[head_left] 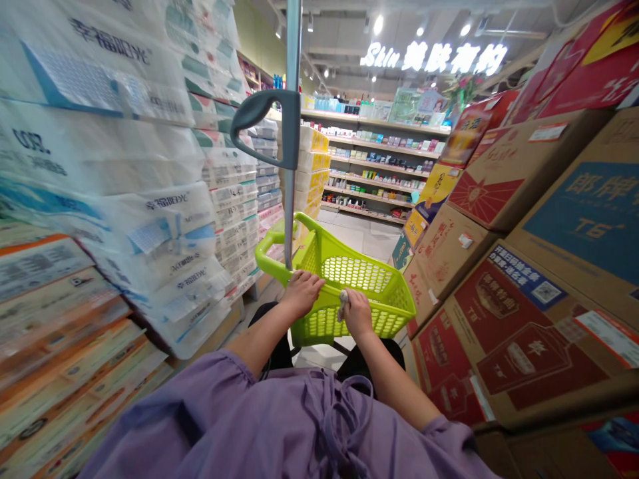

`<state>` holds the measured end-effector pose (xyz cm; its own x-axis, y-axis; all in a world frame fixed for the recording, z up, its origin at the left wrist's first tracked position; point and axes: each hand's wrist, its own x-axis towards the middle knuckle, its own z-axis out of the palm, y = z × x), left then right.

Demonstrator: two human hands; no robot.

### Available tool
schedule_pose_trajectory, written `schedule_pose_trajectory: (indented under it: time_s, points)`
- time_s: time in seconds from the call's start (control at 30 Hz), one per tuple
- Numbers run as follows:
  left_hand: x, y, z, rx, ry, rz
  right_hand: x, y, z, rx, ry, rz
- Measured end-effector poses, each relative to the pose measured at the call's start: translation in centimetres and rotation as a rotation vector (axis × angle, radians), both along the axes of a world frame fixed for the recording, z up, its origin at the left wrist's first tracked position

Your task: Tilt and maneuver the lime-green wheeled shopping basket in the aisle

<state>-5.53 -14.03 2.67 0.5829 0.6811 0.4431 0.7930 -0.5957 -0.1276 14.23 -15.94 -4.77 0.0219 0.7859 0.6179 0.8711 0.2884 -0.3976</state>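
Observation:
A lime-green shopping basket (367,266) with perforated walls stands low in front of my knees. From its left side rises a metal pole with a grey loop handle (292,133). My left hand (302,293) is closed over the basket's near rim, close to the foot of the pole. A little to the right, my right hand (358,313) is closed on a small crumpled greyish cloth (343,305) against the same near side. Most of the cloth is hidden by the fingers.
Stacked tissue packs (170,219) wall the aisle on the left. Cardboard boxes (524,319) with red and blue prints are piled close on the right. Pale floor tiles (349,229) lead to shelves (374,159) of small packaged goods.

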Motion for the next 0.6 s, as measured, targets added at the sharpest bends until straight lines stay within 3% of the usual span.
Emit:
schedule_pose_trajectory:
  time_s: [0.1, 0.23, 0.33, 0.43, 0.5, 0.6]
  points:
    - [0.2, 0.1, 0.0, -0.002, 0.006, 0.021, -1.8, 0.6, 0.7, -0.048, 0.023, -0.008]
    - [0.1, 0.3, 0.1, -0.006, 0.005, 0.01, -4.1, 1.4, 1.6, -0.003, -0.024, 0.185]
    - [-0.2, 0.3, 0.2, -0.026, 0.008, -0.001, -2.8, 0.9, 0.8, 0.033, -0.016, 0.214]
    - [-0.1, 0.1, 0.2, -0.055, 0.0, 0.001, -1.0, 0.1, -0.1, 0.063, 0.006, 0.147]
    - [0.0, 0.0, 0.3, -0.06, -0.011, 0.007, -1.1, 0.1, 0.0, 0.059, 0.023, 0.111]
    - [0.2, -0.1, 0.5, -0.043, -0.026, 0.004, -2.9, 0.7, 1.1, 0.037, 0.022, 0.166]
